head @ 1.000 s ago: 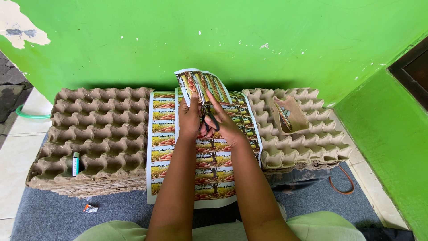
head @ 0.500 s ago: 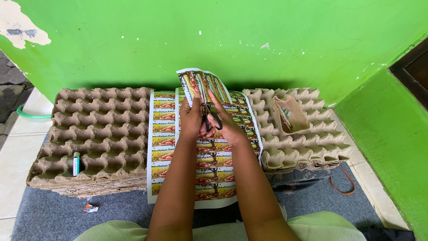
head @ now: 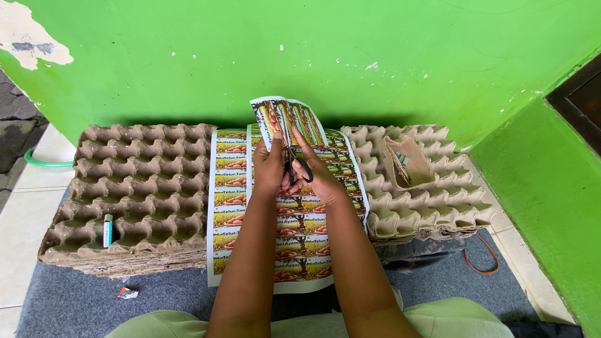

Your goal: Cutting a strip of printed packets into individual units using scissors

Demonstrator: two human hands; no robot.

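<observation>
The right hand [head: 322,178] grips black-handled scissors [head: 295,164] mid-cut while the left hand [head: 270,169] pinches the raised label sheet [head: 289,119] taut above the printed stack; blades should track the border between strips.

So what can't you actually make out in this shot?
- Scissors, head view: blades mostly hidden behind the held label sheet and right hand.
- Pouch contents: too small to tell.
- Lowest labels on the flat sheets: covered by both forearms.
- Left hand: palm hidden.

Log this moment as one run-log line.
left hand: holds label strip | right hand: scissors cutting strip | below: label sheet, egg trays
</observation>
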